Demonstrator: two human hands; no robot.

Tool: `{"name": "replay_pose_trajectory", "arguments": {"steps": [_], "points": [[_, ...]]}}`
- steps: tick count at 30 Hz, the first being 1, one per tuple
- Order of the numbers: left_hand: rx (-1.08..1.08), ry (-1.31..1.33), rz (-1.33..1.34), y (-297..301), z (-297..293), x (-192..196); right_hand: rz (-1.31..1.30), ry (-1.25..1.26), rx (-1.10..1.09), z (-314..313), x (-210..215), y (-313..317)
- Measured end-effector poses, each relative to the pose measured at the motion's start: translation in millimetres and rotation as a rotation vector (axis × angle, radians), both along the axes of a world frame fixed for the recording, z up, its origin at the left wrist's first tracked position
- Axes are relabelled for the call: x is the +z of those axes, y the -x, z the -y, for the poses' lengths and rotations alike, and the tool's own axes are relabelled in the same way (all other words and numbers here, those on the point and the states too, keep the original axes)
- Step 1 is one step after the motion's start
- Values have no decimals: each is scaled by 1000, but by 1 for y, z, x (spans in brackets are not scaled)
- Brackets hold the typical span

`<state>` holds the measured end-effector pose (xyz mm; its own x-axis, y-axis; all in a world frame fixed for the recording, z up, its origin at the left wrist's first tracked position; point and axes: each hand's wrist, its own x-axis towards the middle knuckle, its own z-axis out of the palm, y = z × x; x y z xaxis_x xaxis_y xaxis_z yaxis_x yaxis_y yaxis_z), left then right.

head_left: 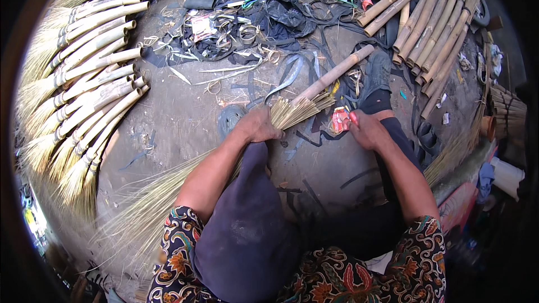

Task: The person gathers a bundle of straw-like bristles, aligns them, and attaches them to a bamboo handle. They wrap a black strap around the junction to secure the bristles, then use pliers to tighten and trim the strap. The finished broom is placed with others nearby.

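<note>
My left hand (261, 125) is wrapped round a bundle of broom bristles (297, 110), just above my raised left knee. The cut ends of the bristles point up to the right, and their long loose tips (151, 193) fan out to the lower left, past my left forearm. A bamboo handle (336, 73) slants up to the right from the bundle; its lower end is hidden among the bristles. My right hand (368, 130) is closed by my right shin, with something red at its fingertips whose kind I cannot make out. Beside those fingers shows a red and white packet (340, 119).
Finished brooms with bamboo handles (95, 67) lie in a long row at the left. More brooms (435, 28) are stacked at the upper right. Black rubber strips, plastic scraps (281, 14) and pale strips (224, 71) litter the floor ahead. A dark shoe (377, 70) is on my right foot.
</note>
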<state>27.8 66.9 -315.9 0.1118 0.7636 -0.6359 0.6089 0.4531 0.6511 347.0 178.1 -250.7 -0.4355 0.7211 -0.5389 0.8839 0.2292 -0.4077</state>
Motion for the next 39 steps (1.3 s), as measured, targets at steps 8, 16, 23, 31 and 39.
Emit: {"name": "replay_pose_trajectory", "arguments": {"steps": [8,16,23,31,39], "points": [[-23,32,-67,-1,-5,1,-110,-262,404,35,-5,20],[-39,12,-47,2,1,-8,121,341,299,31,25,43],[-55,-23,-182,-6,-1,20,61,458,242,52,26,56],[-75,-37,10,22,5,18,-73,305,-703,12,14,16],[12,32,148,16,5,-3,41,71,-334,20,28,22]]}}
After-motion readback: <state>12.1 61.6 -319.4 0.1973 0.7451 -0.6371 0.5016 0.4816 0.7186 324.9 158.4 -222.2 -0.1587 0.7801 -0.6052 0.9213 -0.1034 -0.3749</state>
